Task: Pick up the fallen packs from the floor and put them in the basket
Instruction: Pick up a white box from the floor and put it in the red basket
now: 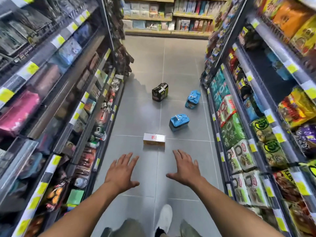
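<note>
We hold our left hand (122, 171) and right hand (185, 168) empty, fingers spread, just short of the white box (154, 141) on the floor (179, 62).

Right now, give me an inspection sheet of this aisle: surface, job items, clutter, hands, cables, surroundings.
Surface: grey tiled floor.
Job's things: four packs lie on the floor, all apart: white box nearest the hands, near blue pack, far blue pack, dark pack farthest. The basket is not in view.
Clutter: nothing seen.
Hands: left hand and right hand are open with fingers spread, holding nothing, short of the white box.
Cables: nothing seen.
Surroundings: stocked left shelves, right shelves, end shelves; white shoe below.
</note>
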Motion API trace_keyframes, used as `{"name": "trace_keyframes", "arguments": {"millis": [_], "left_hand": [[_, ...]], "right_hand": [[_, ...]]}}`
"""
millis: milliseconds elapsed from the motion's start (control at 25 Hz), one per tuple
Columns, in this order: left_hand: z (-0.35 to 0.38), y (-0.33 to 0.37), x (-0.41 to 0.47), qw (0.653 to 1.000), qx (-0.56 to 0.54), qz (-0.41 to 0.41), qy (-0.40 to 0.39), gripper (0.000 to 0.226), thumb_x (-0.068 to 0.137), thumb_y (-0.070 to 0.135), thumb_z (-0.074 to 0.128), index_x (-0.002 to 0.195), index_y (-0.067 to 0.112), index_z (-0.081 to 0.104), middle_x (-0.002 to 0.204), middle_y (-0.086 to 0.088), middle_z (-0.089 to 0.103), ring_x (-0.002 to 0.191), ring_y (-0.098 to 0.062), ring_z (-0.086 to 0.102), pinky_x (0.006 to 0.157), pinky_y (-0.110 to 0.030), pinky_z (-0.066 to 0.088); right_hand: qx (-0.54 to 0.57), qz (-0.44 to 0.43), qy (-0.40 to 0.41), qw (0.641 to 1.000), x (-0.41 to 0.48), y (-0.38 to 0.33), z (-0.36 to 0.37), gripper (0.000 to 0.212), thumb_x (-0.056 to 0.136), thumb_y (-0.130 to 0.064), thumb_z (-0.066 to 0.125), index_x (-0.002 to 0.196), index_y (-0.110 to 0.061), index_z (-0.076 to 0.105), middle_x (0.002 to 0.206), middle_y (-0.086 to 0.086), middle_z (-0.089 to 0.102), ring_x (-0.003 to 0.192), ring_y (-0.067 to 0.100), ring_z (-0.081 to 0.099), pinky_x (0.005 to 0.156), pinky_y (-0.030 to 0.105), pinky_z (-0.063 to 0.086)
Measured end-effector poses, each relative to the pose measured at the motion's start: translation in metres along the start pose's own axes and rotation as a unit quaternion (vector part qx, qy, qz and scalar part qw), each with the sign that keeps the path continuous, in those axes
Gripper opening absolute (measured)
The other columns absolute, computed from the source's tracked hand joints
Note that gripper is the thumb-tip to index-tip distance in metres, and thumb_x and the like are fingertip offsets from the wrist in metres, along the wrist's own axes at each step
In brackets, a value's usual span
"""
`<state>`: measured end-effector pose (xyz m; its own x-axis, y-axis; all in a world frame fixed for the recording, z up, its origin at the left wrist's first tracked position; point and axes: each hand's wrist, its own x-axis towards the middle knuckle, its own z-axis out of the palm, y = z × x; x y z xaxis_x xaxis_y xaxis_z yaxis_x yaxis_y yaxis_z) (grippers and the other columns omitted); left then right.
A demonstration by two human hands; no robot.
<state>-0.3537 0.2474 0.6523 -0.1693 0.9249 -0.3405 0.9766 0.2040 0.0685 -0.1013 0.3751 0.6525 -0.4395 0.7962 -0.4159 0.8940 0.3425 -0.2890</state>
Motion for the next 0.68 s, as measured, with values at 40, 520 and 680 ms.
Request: {"name": "trace_keyframes", "arguments": {"millis": [40,520,680], "left_hand": [[-0.005,-0.002,0.016,1.0,-0.006,-0.002,-0.004,0.108,0.079,0.071,0.063,0.159,0.033,0.001,0.168,0.002,-0.001,0.155,-0.024,0.003,0.124,-0.046,0.014],[-0.043,-0.088,0.249,0.999,-0.027,0.016,-0.043,0.11,0.079,0.069,0.064,0.158,0.033,-0.002,0.169,0.0,-0.003,0.155,-0.026,0.001,0.124,-0.048,0.014],[-0.054,-0.114,0.32,0.996,0.011,0.052,-0.073,0.11,0.078,0.07,0.064,0.158,0.031,0.0,0.169,-0.002,0.0,0.154,-0.027,0.004,0.123,-0.048,0.016]], "right_hand": [[-0.002,-0.004,-0.006,1.0,0.018,-0.001,-0.008,0.111,0.077,-0.067,0.07,0.161,-0.031,0.007,0.17,-0.003,0.008,0.155,0.024,0.014,0.12,0.061,0.021],[-0.03,0.018,-0.049,0.998,0.242,-0.027,-0.074,0.113,0.076,-0.064,0.074,0.161,-0.035,0.006,0.17,-0.005,0.008,0.154,0.023,0.015,0.119,0.058,0.025],[-0.033,0.038,-0.056,0.997,0.309,-0.036,-0.092,0.113,0.076,-0.064,0.075,0.161,-0.033,0.008,0.169,-0.003,0.008,0.153,0.024,0.015,0.118,0.06,0.026]]}}
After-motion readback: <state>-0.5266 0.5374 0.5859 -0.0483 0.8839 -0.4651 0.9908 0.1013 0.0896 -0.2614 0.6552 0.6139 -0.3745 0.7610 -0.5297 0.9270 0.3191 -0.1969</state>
